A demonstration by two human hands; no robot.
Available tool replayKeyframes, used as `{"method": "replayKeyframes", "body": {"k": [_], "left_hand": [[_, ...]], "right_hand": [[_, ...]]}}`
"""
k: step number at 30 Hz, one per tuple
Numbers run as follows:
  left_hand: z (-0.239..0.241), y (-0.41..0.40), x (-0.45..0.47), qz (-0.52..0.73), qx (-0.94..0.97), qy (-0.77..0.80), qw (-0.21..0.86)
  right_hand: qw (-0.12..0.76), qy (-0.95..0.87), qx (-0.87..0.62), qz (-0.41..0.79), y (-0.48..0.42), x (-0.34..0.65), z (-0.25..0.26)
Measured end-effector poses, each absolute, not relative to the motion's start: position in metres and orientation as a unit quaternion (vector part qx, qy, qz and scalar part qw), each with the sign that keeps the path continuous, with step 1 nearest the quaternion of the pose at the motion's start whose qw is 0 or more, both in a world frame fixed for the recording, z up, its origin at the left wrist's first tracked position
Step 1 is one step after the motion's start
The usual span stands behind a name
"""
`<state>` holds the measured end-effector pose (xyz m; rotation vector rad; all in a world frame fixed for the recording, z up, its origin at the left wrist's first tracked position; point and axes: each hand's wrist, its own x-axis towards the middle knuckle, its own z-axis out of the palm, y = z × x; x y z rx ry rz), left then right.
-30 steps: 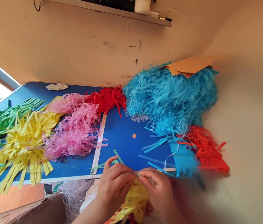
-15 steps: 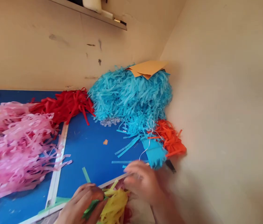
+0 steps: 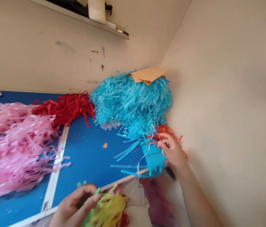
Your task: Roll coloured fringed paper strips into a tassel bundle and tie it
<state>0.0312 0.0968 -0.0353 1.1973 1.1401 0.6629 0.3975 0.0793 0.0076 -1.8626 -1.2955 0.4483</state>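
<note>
Right hand now at white thread

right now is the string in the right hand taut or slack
Slack: the string curves loosely from the right hand down past the table edge, with a loose loop above the fingers.

The bottom edge cuts off the left hand and the yellow-green fringe bundle in its grip. The right hand hides most of the orange fringe; whether its grip pinches the white thread is too small to tell. The pink fringe runs off the left edge.
</note>
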Motion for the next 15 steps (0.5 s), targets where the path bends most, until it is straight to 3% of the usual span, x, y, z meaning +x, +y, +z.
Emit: {"method": "replayKeyframes", "body": {"k": [2,5,7,12,15], "left_hand": [[-0.024,0.095,0.040,0.313,0.388,0.512,0.699],[-0.015,0.090,0.053,0.337,0.233,0.465,0.785],[-0.015,0.087,0.055,0.356,0.194,0.434,0.804],[-0.021,0.084,0.045,0.402,0.170,0.424,0.794],[-0.020,0.085,0.039,0.404,0.166,0.416,0.798]], "right_hand": [[0.480,-0.475,-0.639,0.368,0.065,0.352,0.005],[0.486,-0.416,-0.502,0.582,0.048,0.281,-0.005],[0.491,-0.433,-0.505,0.563,0.041,0.244,-0.012],[0.482,-0.567,-0.577,0.338,0.043,0.202,-0.011],[0.452,-0.621,-0.559,0.312,0.046,0.198,-0.003]]}}
